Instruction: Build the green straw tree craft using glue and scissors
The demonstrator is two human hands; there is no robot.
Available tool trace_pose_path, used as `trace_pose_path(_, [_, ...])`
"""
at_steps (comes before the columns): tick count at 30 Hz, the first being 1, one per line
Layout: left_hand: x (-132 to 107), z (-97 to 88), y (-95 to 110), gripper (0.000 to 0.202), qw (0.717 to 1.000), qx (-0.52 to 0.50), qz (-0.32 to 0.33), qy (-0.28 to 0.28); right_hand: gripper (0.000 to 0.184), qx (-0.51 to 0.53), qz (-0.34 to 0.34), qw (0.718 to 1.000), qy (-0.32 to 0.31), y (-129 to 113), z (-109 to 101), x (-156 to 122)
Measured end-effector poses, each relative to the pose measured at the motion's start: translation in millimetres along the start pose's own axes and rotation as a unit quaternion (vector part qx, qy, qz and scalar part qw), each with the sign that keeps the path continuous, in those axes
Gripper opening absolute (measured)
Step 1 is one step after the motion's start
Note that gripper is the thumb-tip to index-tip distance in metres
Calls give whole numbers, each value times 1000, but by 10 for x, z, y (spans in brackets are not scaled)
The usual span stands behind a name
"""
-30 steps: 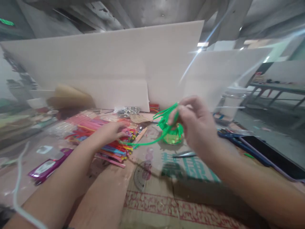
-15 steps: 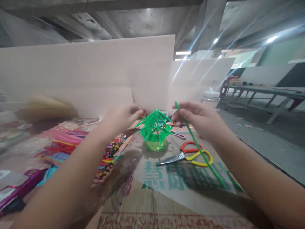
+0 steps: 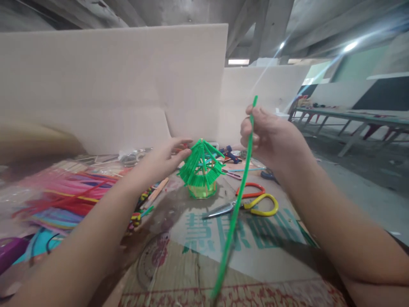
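Observation:
A small green pipe-cleaner pavilion [image 3: 200, 169] with a fringed roof stands on flattened cardboard [image 3: 223, 260]. My left hand [image 3: 166, 157] reaches to the roof's left side, fingers stretched out and apart, fingertips close to the roof. Up at the right, my right hand [image 3: 271, 138] is closed on a long green pipe cleaner [image 3: 236, 204], which hangs down towards me. Scissors [image 3: 246, 204] with red and yellow handles lie right of the pavilion.
A heap of coloured pipe cleaners [image 3: 64, 196] in bags lies at the left. White boards [image 3: 111, 85] stand upright behind the work area. Small tools [image 3: 231, 154] lie behind the pavilion. Long tables [image 3: 351, 117] stand far right.
My right hand has risen and turned the green pipe cleaner nearly upright. My left hand left the coloured heap and came to the pavilion's roof. The camera swung right.

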State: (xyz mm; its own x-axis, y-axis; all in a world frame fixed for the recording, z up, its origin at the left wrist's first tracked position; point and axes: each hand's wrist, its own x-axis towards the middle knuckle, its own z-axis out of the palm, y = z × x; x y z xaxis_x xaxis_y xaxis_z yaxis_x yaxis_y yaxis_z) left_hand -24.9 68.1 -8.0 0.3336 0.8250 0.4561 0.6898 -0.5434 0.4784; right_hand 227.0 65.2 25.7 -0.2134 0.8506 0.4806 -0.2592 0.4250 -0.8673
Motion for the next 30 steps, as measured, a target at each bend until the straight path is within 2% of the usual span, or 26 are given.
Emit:
trace_pose_path(4, [45,104,-90,43,999,-39,22,-19,18,36,67,996,-37,95,-22,-41])
trace_pose_path(10, [9,96,-37,44,1000,-20,18,-15,31,-54,88,992,-75,364,-9,-41])
trace_pose_path(16, [-15,58,-32,42,1000,3,27,-15,16,-176,106,976,-70,402,66,-89])
trace_pose_path(23, [-22,201,25,48,998,-5,39,58,15,-206,121,960,-149,481,142,-149])
trace_pose_path(26, [-13,275,22,53,997,-22,53,45,15,-213,133,955,-158,492,173,-173])
trace_pose_path(30, [-10,288,-2,55,997,-53,57,24,13,-237,145,951,-132,493,237,-220])
